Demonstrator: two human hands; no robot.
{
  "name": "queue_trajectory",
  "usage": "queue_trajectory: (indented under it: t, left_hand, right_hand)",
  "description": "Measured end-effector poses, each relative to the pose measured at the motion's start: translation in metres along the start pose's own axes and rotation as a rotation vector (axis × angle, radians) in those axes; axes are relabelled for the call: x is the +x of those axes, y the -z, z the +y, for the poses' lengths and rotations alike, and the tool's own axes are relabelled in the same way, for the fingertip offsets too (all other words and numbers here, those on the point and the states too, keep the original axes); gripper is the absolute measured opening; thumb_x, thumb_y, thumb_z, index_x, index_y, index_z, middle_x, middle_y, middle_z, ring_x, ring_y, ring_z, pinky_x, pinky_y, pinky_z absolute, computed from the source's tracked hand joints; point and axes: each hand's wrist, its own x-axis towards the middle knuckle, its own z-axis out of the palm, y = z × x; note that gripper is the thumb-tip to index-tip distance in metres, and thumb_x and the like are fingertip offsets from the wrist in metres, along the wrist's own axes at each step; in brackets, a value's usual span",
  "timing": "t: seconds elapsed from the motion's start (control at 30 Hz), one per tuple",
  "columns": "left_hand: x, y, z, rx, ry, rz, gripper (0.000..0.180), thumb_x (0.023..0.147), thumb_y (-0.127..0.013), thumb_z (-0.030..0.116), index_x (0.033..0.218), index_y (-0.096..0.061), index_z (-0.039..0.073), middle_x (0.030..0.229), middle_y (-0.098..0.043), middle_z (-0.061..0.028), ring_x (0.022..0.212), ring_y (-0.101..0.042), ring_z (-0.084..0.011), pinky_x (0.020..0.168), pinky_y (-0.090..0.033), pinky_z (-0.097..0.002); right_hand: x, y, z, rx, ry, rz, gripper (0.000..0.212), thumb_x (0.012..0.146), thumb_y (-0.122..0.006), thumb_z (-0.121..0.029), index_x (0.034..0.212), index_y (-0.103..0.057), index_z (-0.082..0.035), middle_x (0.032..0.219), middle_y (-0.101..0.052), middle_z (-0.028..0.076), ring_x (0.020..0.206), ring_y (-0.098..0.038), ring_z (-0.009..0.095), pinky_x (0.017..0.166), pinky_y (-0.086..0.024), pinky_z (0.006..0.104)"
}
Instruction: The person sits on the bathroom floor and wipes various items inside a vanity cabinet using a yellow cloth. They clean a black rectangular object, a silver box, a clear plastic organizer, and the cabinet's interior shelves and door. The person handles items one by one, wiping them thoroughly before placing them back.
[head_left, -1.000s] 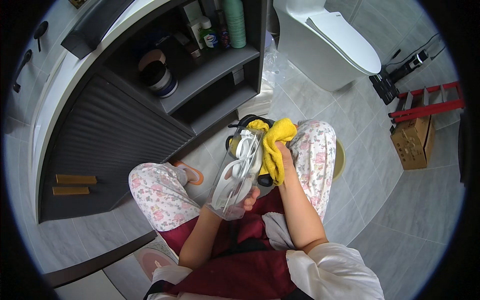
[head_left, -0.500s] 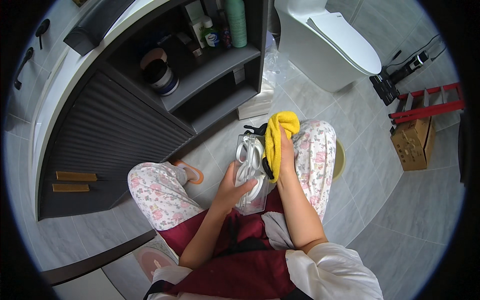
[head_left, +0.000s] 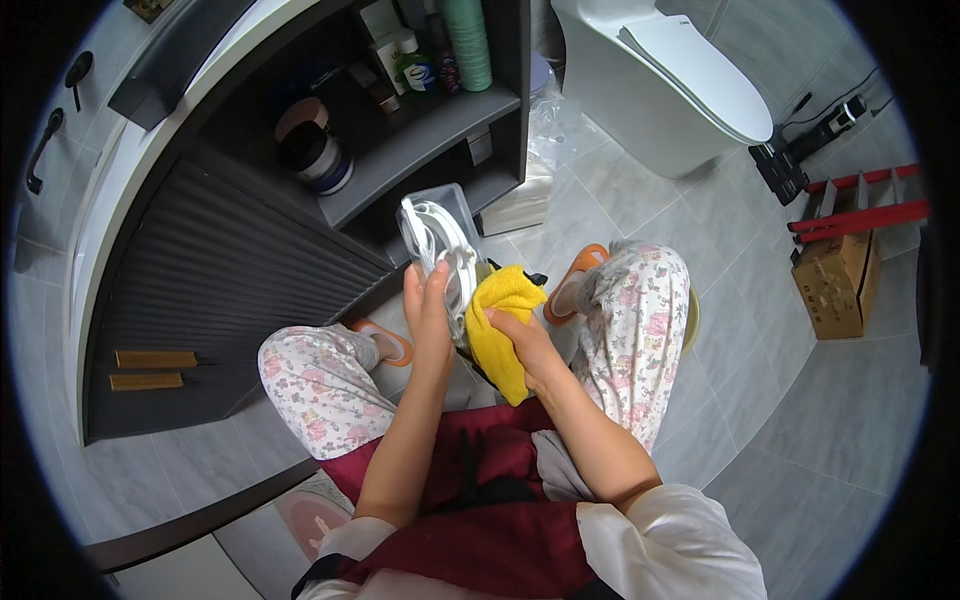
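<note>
My left hand (head_left: 428, 312) grips a clear plastic box (head_left: 460, 205) by its near left side. Coiled white cable (head_left: 455, 245) shows inside it. Bunched in my right hand (head_left: 532, 350) is a yellow cloth (head_left: 498, 372), pressed against the box's near right side. Something black sticks out past the cloth's upper right edge; its kind is hidden. The box is tilted, with its far end in front of the lower opening of a dark shelf unit (head_left: 440, 135).
Bottles and a white jar (head_left: 330, 165) stand on the upper shelf. Beyond are a white toilet (head_left: 640, 110) and clear plastic wrapping (head_left: 550, 120). A cardboard box (head_left: 835, 285) sits under a red step ladder (head_left: 865, 215) at right. Ribbed cabinet doors (head_left: 220, 290) lie at left.
Both hands have swung left, bringing the plastic box up toward the shelf unit. The yellow cloth has come lower and now lies along the box's near right side.
</note>
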Motion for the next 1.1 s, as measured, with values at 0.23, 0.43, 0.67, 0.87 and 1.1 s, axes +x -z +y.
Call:
queue_trajectory:
  t: [0.23,0.43,0.67,0.87,1.1]
  left_hand:
    - [-0.003,-0.020,-0.064,-0.009,-0.064,0.164,0.030,0.091,-0.048,0.023,0.114,-0.044,0.004,0.105,-0.053,-0.0061,0.095,-0.050,-0.0130,0.084,-0.040,-0.0272]
    - [-0.034,-0.025,-0.069,-0.091,0.307,-0.145,0.030,0.090,-0.050,0.016,0.115,-0.042,0.001,0.109,-0.054,-0.0097,0.096,-0.055,-0.0159,0.084,-0.045,-0.0291]
    - [0.009,-0.023,-0.067,-0.193,0.334,-0.012,0.030,0.085,-0.059,0.011,0.109,-0.048,-0.003,0.106,-0.055,-0.0115,0.097,-0.058,-0.0208,0.086,-0.050,-0.0315]
    - [0.099,0.005,-0.065,-0.346,0.446,0.077,0.047,0.079,-0.067,0.018,0.112,-0.044,-0.007,0.108,-0.052,-0.0252,0.096,-0.057,-0.0391,0.080,-0.056,-0.0350]
    - [0.151,0.046,-0.072,-0.415,0.525,0.261,0.046,0.078,-0.069,0.020,0.112,-0.049,-0.004,0.114,-0.052,-0.0247,0.101,-0.052,-0.0475,0.076,-0.056,-0.0360]
  right_hand:
    - [0.008,0.019,0.001,0.254,0.189,0.277,0.035,0.080,-0.062,-0.009,0.112,-0.050,-0.006,0.102,-0.057,0.006,0.093,-0.057,0.018,0.078,-0.048,0.0307]
    - [0.016,0.040,-0.025,0.204,0.526,0.442,0.030,0.079,-0.062,-0.002,0.108,-0.053,0.000,0.101,-0.059,0.008,0.089,-0.059,0.018,0.076,-0.048,0.0289]
    - [0.012,0.028,-0.010,0.072,0.481,0.519,0.033,0.078,-0.065,-0.004,0.108,-0.052,0.001,0.100,-0.060,0.008,0.088,-0.059,0.017,0.076,-0.047,0.0284]
    - [-0.008,0.009,-0.026,0.231,0.278,0.324,0.030,0.077,-0.064,-0.007,0.106,-0.054,-0.001,0.097,-0.061,0.006,0.086,-0.060,0.017,0.074,-0.048,0.0284]
    - [-0.011,0.008,-0.036,0.321,0.244,0.330,0.029,0.078,-0.062,-0.007,0.106,-0.054,-0.002,0.098,-0.061,0.007,0.086,-0.060,0.018,0.075,-0.048,0.0296]
